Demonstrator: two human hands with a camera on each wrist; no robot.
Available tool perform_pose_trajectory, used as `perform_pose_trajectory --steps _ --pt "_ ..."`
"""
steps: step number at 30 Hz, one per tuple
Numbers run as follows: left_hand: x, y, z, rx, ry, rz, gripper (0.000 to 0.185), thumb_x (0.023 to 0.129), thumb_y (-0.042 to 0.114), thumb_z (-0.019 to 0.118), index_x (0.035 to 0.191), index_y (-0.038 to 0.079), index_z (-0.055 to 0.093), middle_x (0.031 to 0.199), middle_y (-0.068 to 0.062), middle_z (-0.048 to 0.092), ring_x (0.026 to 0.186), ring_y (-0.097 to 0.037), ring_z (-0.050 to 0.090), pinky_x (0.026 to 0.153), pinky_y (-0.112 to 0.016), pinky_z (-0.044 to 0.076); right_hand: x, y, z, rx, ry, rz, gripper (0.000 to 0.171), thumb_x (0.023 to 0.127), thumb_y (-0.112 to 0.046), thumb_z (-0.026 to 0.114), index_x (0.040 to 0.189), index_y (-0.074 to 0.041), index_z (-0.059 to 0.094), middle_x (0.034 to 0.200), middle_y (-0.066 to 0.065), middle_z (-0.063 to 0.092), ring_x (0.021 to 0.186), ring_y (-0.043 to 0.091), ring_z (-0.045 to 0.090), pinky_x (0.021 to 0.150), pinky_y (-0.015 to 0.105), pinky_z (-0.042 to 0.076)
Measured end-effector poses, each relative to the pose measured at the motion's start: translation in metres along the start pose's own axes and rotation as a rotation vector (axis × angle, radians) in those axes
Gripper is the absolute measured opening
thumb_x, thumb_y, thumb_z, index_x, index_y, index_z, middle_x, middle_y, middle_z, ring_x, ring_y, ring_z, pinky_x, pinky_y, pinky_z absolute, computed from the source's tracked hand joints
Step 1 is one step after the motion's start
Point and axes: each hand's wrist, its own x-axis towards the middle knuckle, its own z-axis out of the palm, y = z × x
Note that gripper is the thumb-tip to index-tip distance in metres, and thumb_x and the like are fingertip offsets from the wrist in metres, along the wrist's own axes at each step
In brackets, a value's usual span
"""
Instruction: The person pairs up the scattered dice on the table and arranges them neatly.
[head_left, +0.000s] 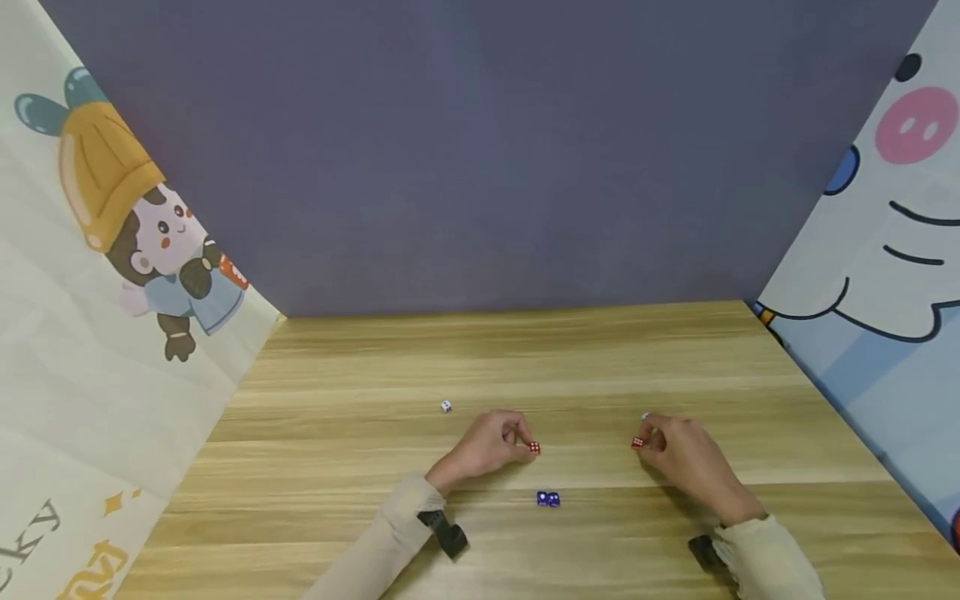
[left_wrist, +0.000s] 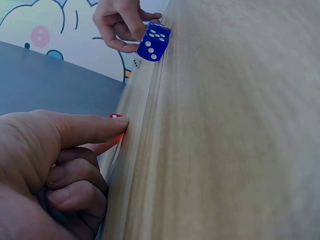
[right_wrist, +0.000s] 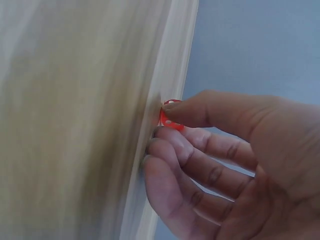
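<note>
Dice lie scattered over the near middle of a wooden table (head_left: 600, 350). Nearest the person, two blue dice (head_left: 548, 498) sit side by side and touching, between the two forearms; the left wrist view shows one of them with a six-pip face and a three-pip face turned toward that camera. Just beyond them and a little to the left, the left hand (head_left: 487, 446) rests on the table with its fingers curled, pinching a red die (head_left: 534, 447) at its fingertips; in the left wrist view only a sliver of that die (left_wrist: 116, 116) shows past the thumb, right at the table surface. To the right, well apart from it, the right hand (head_left: 686, 458) pinches a second red die (head_left: 637, 442) between thumb and forefinger; the right wrist view shows that die (right_wrist: 167, 117) pressed against the wood, the other fingers loosely bent below it. Just beyond the right hand's knuckles something small and pale shows, too small to tell what it is. Farther off on the left, a white die (head_left: 446, 406) sits alone. Both wrists wear pale sleeves with dark camera mounts. Behind the table stands a grey-purple backdrop (head_left: 480, 150), with a cartoon-figure sheet (head_left: 127, 233) at left and a cartoon elephant sheet (head_left: 892, 242) at right.
</note>
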Motion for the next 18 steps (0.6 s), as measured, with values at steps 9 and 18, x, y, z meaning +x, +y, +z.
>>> perform_pose_trajectory --steps 9,18 --pt "0.001 -0.001 0.001 0.001 -0.003 -0.008 0.014 0.079 0.013 0.084 0.086 0.014 0.071 0.057 0.007 0.050 0.049 -0.002 0.040 0.046 -0.017 0.032 0.000 -0.019 0.001 0.008 0.009 -0.050 0.010 0.087 -0.015 0.077 0.089 -0.016 0.067 0.066 -0.013 0.058 0.055 0.002 0.050 0.050 0.024 0.042" --pt "0.001 -0.002 0.000 -0.004 -0.006 0.003 0.014 0.080 0.012 0.083 0.088 0.012 0.071 0.057 0.008 0.050 0.049 -0.001 0.040 0.046 -0.017 0.032 0.021 -0.042 0.007 0.031 -0.036 -0.154 0.010 0.087 -0.016 0.077 0.091 -0.019 0.069 0.067 -0.016 0.059 0.058 -0.002 0.052 0.053 0.023 0.044"
